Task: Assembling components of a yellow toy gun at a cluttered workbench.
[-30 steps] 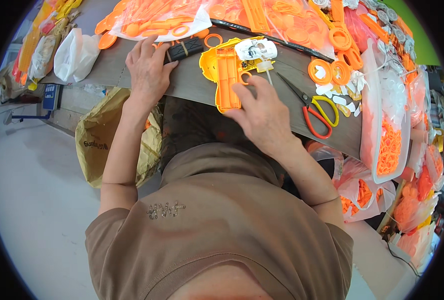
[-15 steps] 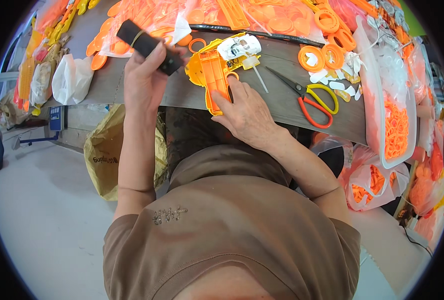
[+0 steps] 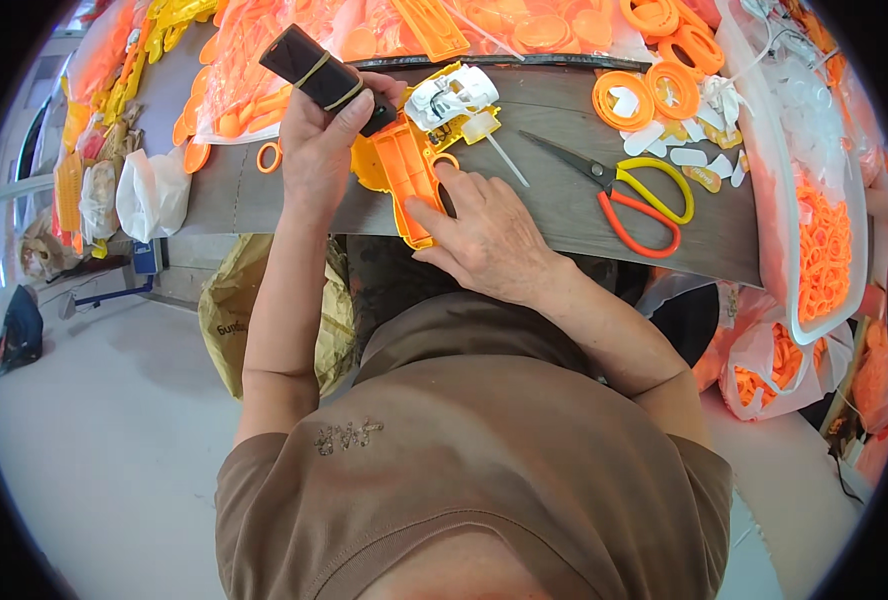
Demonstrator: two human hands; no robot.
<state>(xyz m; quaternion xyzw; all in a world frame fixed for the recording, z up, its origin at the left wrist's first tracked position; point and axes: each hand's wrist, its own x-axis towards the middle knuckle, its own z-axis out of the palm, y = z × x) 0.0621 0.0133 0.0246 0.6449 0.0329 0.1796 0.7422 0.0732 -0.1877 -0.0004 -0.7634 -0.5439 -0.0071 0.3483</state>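
My left hand point(image 3: 326, 150) grips an oblong black device point(image 3: 314, 70) with a tan band around it, held tilted. The device's lower end is over the left side of a yellow and orange plastic toy shell point(image 3: 412, 175), hiding part of it; I cannot tell whether they touch. My right hand point(image 3: 494, 230) holds the shell's orange part near the table's front edge, its fingers beside a small ring-shaped portion and its thumb at the lower end. A white plastic part point(image 3: 454, 95) lies on the far side of the shell. A thin white stick point(image 3: 509, 163) projects beside it.
Scissors point(image 3: 604, 178) with red and yellow handles lie to the right. Beyond them are orange rings point(image 3: 624, 100), white pieces and a clear bin point(image 3: 804, 325) of orange parts. Bagged orange pieces point(image 3: 544, 30) cover the back. An orange loop point(image 3: 270, 156) lies at left; a paper bag point(image 3: 226, 325) stands below.
My left hand has moved right with the black device, from beside the shell to over it. The shell and my right hand have shifted slightly left and nearer. The view has shifted a little.
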